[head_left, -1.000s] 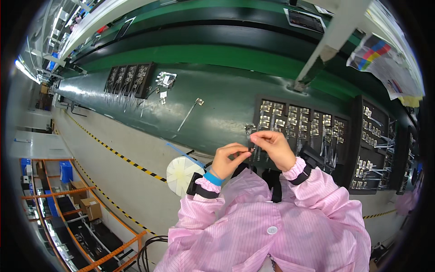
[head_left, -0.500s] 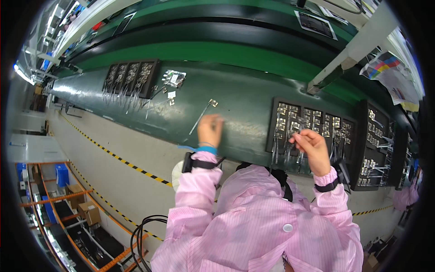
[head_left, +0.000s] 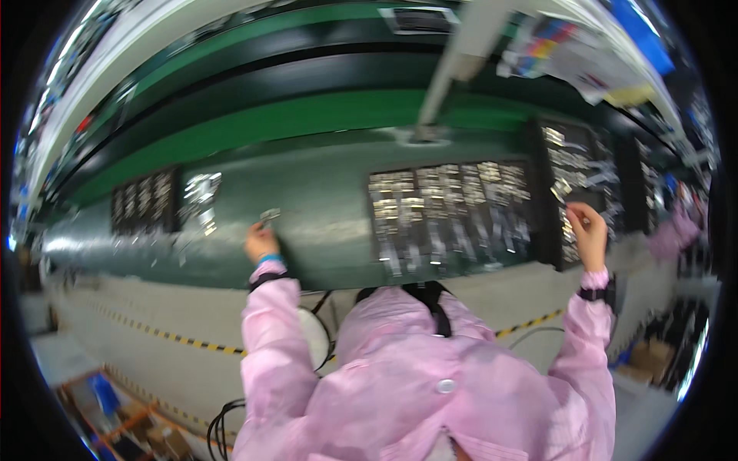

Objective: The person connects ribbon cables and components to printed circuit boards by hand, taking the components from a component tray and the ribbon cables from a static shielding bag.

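Observation:
My left hand [head_left: 261,242] is over the bench on the left, its fingers closed at a small metal part [head_left: 269,215] with a thin cable tail; blur hides the exact grip. At the far right, my right hand [head_left: 589,230] makes a pinch above a black foam tray [head_left: 547,230]. A small shiny metal part [head_left: 562,189] shows at those fingertips, smeared by motion. Between the hands lies a wide black tray [head_left: 373,238], its rows filled with similar metal parts whose pale cable tails hang toward me.
Farther left on the green bench [head_left: 323,177] stand another black tray [head_left: 115,209] of parts and a loose heap of shiny pieces [head_left: 201,192]. A pale post [head_left: 442,84] rises behind the wide tray. Another dark tray [head_left: 632,184] sits beyond my right hand.
The view has swung to the right. My right hand has moved from above the wide tray to the tray on its right. My left hand has reached the small metal part on the bench.

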`<state>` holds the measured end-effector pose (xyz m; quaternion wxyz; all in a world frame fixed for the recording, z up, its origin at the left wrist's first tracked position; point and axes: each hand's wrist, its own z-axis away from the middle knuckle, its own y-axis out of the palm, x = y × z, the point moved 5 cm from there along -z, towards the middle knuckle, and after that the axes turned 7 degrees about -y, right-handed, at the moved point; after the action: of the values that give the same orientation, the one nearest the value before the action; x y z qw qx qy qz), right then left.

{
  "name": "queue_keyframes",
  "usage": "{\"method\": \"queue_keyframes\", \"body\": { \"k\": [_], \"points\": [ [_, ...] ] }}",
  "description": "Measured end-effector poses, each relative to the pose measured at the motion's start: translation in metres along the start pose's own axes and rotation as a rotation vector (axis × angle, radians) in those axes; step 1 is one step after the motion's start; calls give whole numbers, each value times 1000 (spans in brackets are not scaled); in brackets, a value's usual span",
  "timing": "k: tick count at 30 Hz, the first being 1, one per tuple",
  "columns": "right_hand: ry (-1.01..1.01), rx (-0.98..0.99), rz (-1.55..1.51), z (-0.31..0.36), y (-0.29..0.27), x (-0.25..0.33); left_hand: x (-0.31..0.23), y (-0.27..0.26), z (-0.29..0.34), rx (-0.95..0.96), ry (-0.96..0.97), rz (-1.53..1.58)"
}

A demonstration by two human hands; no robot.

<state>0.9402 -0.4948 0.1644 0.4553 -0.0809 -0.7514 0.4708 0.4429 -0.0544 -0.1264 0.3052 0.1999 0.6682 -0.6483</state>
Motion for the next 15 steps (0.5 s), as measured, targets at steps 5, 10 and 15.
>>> {"method": "queue_keyframes", "body": {
  "k": [5, 10, 15],
  "points": [
    [-82, -142, 292, -47, -51, -76, 52, -11, -8, 89, -78, 209],
    [-190, -102, 321, -128, -73, -184, 5, -51, 42, 194, -105, 413],
    [-312, 82, 546, -198, -37, -236, -10, -90, 94, 59, -142, 388]
  ]
}}
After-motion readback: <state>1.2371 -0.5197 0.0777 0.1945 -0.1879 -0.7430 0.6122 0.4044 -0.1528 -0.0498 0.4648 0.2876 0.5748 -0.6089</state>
